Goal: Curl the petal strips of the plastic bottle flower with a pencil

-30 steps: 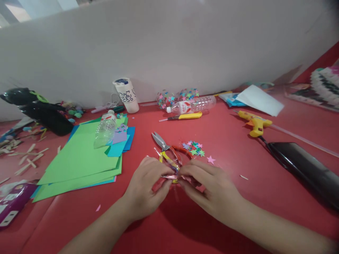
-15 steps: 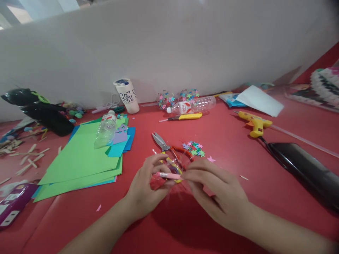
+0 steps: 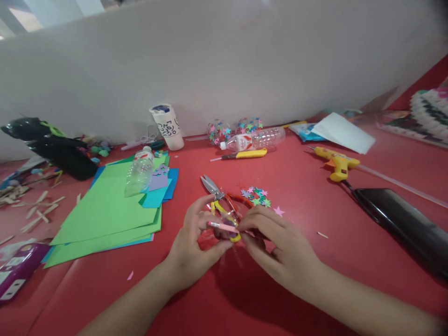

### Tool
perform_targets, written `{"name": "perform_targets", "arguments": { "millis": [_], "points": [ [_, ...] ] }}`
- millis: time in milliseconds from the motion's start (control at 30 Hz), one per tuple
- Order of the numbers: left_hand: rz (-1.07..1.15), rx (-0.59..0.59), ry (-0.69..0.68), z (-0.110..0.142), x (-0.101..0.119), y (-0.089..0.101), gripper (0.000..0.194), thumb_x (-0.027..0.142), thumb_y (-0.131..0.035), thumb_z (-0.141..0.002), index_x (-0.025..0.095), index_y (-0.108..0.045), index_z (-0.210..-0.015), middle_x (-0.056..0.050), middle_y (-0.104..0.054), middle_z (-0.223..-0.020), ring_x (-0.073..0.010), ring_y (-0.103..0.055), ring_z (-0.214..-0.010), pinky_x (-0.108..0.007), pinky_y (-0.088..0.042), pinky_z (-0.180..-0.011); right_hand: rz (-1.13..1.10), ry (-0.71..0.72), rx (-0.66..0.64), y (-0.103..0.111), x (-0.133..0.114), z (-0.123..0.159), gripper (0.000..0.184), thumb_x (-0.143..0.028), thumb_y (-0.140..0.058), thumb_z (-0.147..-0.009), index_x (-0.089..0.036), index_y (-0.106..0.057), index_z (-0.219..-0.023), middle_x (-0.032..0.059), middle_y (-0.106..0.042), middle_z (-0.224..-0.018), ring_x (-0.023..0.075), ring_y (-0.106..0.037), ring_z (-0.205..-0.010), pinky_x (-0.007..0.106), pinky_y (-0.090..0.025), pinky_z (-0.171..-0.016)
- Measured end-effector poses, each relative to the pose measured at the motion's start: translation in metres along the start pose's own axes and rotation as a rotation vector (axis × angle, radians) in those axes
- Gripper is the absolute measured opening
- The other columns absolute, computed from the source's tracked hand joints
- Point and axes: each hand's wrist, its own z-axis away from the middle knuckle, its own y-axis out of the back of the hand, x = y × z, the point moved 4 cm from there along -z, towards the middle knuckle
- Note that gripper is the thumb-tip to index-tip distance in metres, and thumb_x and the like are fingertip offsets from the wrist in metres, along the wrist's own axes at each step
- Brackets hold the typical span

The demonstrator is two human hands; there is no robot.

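Note:
A short length of pink pencil (image 3: 224, 227) shows between my hands, its metal band and eraser end pointing left. My right hand (image 3: 280, 238) pinches it at the right end, and the rest is hidden by the fingers. My left hand (image 3: 191, 238) curves around the eraser end, thumb and forefinger apart, with no clear grip on the pencil. Beneath and just beyond lie scissors (image 3: 212, 185) with orange-red handles, blades pointing away. Yellow handles (image 3: 217, 206) and some clear plastic overlap them, partly covered by my hands.
Small foam stars (image 3: 257, 197) lie right of the scissors. Behind are a yellow cutter (image 3: 251, 153) and a clear bottle (image 3: 264, 138). Green paper sheets (image 3: 108, 200) are stacked left; a yellow glue gun (image 3: 338, 163) and a black case (image 3: 402, 224) lie right.
My left fingers have opened away from the pencil, exposing its eraser end. The pencil came up into view in my right hand and now tilts slightly down to the right.

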Motion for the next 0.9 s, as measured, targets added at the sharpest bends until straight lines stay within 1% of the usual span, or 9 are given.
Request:
{"name": "perform_targets", "arguments": {
  "millis": [233,300,367,433,533,633,733,833,900],
  "points": [
    [-0.099,-0.009,-0.013,-0.001,-0.001,0.002,0.04,0.017,-0.06,-0.069,0.024,-0.048,-0.106,0.0,-0.06,-0.082,-0.0165,-0.059,-0.084,-0.036,-0.043,-0.085,-0.012,-0.017,-0.072,-0.006,-0.003,0.001,0.012,-0.008,-0.048,-0.078,-0.017,-0.054,-0.083,0.002,-0.053,-0.08,0.0106,-0.05,-0.067,0.022,-0.039,-0.059],
    [-0.107,-0.037,-0.024,-0.001,0.001,0.0,0.047,0.015,-0.058,-0.069,0.025,-0.043,-0.113,0.001,-0.06,-0.077,-0.0166,-0.06,-0.081,-0.036,-0.043,-0.084,0.016,-0.04,-0.079,-0.006,-0.002,0.001,0.007,-0.012,-0.05,-0.078,-0.017,-0.054,-0.081,0.0021,-0.054,-0.078,0.0116,-0.05,-0.067,0.023,-0.039,-0.058],
    [-0.077,-0.055,-0.052,0.0,0.003,-0.003,0.06,0.012,-0.056,-0.07,0.026,-0.03,-0.122,0.004,-0.058,-0.07,-0.015,-0.06,-0.074,-0.035,-0.044,-0.082,0.053,-0.056,-0.084,-0.006,-0.002,0.001,0.005,-0.015,-0.051,-0.079,-0.017,-0.055,-0.08,0.002,-0.054,-0.076,0.0123,-0.05,-0.065,0.024,-0.038,-0.057],
    [-0.051,-0.072,-0.077,0.002,0.004,-0.006,0.062,0.012,-0.054,-0.073,0.027,-0.024,-0.125,0.006,-0.057,-0.068,-0.0133,-0.058,-0.069,-0.033,-0.045,-0.076,0.074,-0.065,-0.094,-0.006,-0.001,0.002,0.007,-0.015,-0.049,-0.081,-0.017,-0.055,-0.08,0.0018,-0.054,-0.074,0.0122,-0.049,-0.062,0.024,-0.037,-0.055],
    [-0.147,-0.072,-0.146,0.004,0.005,-0.007,0.051,0.014,-0.054,-0.074,0.026,-0.033,-0.119,0.002,-0.059,-0.076,-0.0141,-0.056,-0.072,-0.031,-0.044,-0.071,0.052,-0.081,-0.093,-0.007,0.0,0.002,0.009,-0.013,-0.047,-0.081,-0.018,-0.054,-0.077,0.0015,-0.054,-0.072,0.0118,-0.048,-0.061,0.023,-0.036,-0.053],
    [-0.344,-0.07,-0.321,0.005,0.011,-0.006,0.035,0.012,-0.055,-0.072,0.021,-0.044,-0.104,-0.004,-0.06,-0.086,-0.0165,-0.053,-0.079,-0.034,-0.041,-0.073,0.018,-0.121,-0.065,-0.007,0.002,0.002,0.011,-0.011,-0.048,-0.08,-0.018,-0.051,-0.073,-0.0001,-0.053,-0.068,0.0114,-0.048,-0.06,0.022,-0.036,-0.053],
    [-0.439,-0.086,-0.454,0.006,0.015,-0.007,0.021,0.008,-0.055,-0.072,0.019,-0.047,-0.088,-0.004,-0.061,-0.082,-0.0157,-0.05,-0.077,-0.034,-0.038,-0.073,0.014,-0.141,-0.067,-0.009,0.004,0.001,0.012,-0.009,-0.048,-0.079,-0.019,-0.049,-0.071,-0.001,-0.053,-0.067,0.0111,-0.049,-0.061,0.021,-0.037,-0.053],
    [-0.425,-0.079,-0.473,0.007,0.015,-0.007,0.02,0.006,-0.054,-0.071,0.018,-0.047,-0.085,-0.003,-0.061,-0.082,-0.015,-0.05,-0.077,-0.033,-0.038,-0.073,0.031,-0.142,-0.055,-0.009,0.004,0.001,0.01,-0.01,-0.049,-0.079,-0.019,-0.048,-0.076,-0.0017,-0.053,-0.067,0.0104,-0.048,-0.057,0.02,-0.036,-0.05],
    [-0.406,-0.071,-0.453,0.006,0.014,-0.007,0.021,0.006,-0.054,-0.071,0.018,-0.048,-0.087,-0.003,-0.061,-0.083,-0.0151,-0.05,-0.079,-0.033,-0.039,-0.074,0.057,-0.086,-0.057,-0.009,0.002,0.001,0.009,-0.01,-0.047,-0.08,-0.019,-0.049,-0.08,-0.0005,-0.054,-0.07,0.0109,-0.049,-0.059,0.021,-0.037,-0.051]
  ]
}}
